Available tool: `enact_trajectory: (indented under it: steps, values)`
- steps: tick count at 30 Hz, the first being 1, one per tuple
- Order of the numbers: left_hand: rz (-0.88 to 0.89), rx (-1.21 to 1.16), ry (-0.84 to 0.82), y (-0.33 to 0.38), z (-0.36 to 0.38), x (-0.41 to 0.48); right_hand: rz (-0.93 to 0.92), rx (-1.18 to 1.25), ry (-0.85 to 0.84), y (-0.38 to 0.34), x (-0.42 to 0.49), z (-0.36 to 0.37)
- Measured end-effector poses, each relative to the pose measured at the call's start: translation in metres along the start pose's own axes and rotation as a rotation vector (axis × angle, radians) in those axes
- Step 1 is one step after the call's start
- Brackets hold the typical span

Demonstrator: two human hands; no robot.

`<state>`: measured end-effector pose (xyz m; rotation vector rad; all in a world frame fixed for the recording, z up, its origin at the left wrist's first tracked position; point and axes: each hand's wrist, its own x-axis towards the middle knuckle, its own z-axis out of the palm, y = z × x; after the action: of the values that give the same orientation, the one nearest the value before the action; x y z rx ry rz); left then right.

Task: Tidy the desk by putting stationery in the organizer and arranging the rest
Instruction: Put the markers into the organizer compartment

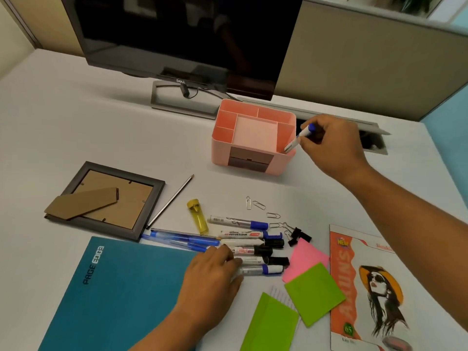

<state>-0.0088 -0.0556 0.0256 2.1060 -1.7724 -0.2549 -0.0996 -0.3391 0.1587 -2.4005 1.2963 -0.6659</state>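
Surface: white desk [101, 127] in a partitioned cubicle; a black flat monitor [177, 34] stands at the back, its top cut off by the frame.
Organizer: pink plastic desk organizer [219, 148] in front of the monitor, right of centre, with open compartments on top and two dark drawers in its front face.
Right hand: right hand [334, 145] pinches a blue-capped white marker [300, 138], tilted with the cap up and its lower end inside the organizer's right-hand compartment; the tip is hidden by the wall.
Left hand: left hand [210, 274] lies palm down across the near ends of a row of white whiteboard markers [253, 245]; whether the fingers grip one cannot be told.
Hands: well apart.
Loose stationery: blue ballpoint pens [182, 238] partly under the left hand; grey pencil [172, 201]; yellow translucent tube [197, 216], type unclear; silver paper clips [258, 205]; black binder clips [300, 235]; pink sticky note [306, 257]; green sticky notes [314, 292].
Flat items: teal notebook [114, 300], cut off at the bottom edge; dark photo frame [109, 198] lying face down; illustrated booklet [367, 287], partly covered by the right forearm.
Behind right hand: open cable hatch [374, 143], contents too dark to make out.
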Motion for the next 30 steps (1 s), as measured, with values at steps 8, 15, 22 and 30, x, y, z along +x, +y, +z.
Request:
enact_trajectory:
  steps: [8,15,22,30]
  values:
    - [0.089,0.099,0.012,-0.005,0.001,0.004,0.072,-0.054,-0.105,0.011,0.000,0.036]
    - [0.171,0.154,-0.007,-0.002,0.000,0.005,0.134,-0.019,-0.089,0.016,-0.002,0.036]
    - [0.133,0.216,-0.055,0.005,-0.002,0.015,0.255,0.205,0.073,0.019,-0.079,0.020]
    - [0.113,-0.004,0.109,0.008,-0.026,0.012,0.520,0.469,-0.193,0.016,-0.185,0.015]
